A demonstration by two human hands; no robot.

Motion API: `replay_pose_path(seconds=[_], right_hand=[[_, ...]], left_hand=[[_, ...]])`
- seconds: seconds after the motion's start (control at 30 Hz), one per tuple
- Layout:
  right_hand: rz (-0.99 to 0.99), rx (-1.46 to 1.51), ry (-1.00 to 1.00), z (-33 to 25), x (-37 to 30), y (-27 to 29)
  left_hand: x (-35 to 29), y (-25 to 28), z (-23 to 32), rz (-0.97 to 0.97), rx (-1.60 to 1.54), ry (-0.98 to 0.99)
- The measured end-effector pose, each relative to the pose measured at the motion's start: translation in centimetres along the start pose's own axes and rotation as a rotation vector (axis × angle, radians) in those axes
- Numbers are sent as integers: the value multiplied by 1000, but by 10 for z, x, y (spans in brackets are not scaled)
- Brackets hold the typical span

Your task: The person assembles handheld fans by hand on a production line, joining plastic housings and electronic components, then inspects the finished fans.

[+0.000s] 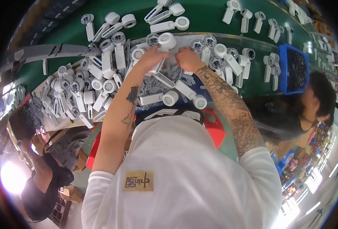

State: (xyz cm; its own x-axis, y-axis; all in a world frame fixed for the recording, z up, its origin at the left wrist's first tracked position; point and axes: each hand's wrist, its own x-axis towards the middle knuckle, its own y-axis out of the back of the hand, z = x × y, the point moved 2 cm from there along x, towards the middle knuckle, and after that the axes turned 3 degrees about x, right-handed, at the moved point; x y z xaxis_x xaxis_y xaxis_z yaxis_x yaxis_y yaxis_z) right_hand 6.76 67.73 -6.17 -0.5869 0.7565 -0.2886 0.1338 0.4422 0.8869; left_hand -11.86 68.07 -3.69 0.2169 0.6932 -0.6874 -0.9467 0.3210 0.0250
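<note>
The left hand (153,58) pinches a white fan (166,40), handheld type, by its handle just below the head. The fan is smooth and glossy, with a round, thick head, slots across its face, and a slim straight handle running back toward the wearer. Just right of the grip, the right hand (188,59) has its fingers curled in; whether they pinch anything, I cannot tell. Under and just nearer than the grip lie small flat grey pieces (150,83), with finished-looking loose fans (170,98) resting over them. Left of the grip spreads a dense heap of similar fans (77,86), some with grilles, some showing shiny round faces. To the right stands a looser cluster (230,59). Beyond the grip runs a green surface (203,19) with more fans on it. Farther right is a blue bin (284,72) with a dark lining.
</note>
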Motion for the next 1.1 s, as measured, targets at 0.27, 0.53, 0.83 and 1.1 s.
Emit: replay_pose_path(seconds=[0.27, 0.53, 0.83, 1.1], right_hand=[[109, 343, -34, 9, -17, 19], [321, 48, -41, -29, 9, 6], [182, 41, -211, -20, 45, -15], [-109, 1602, -418, 16, -17, 47]], left_hand=[[-34, 19, -2, 105, -263, -1], [-64, 40, -7, 268, -520, -126], [-57, 32, 5, 20, -231, -171], [-20, 20, 2, 56, -87, 30]])
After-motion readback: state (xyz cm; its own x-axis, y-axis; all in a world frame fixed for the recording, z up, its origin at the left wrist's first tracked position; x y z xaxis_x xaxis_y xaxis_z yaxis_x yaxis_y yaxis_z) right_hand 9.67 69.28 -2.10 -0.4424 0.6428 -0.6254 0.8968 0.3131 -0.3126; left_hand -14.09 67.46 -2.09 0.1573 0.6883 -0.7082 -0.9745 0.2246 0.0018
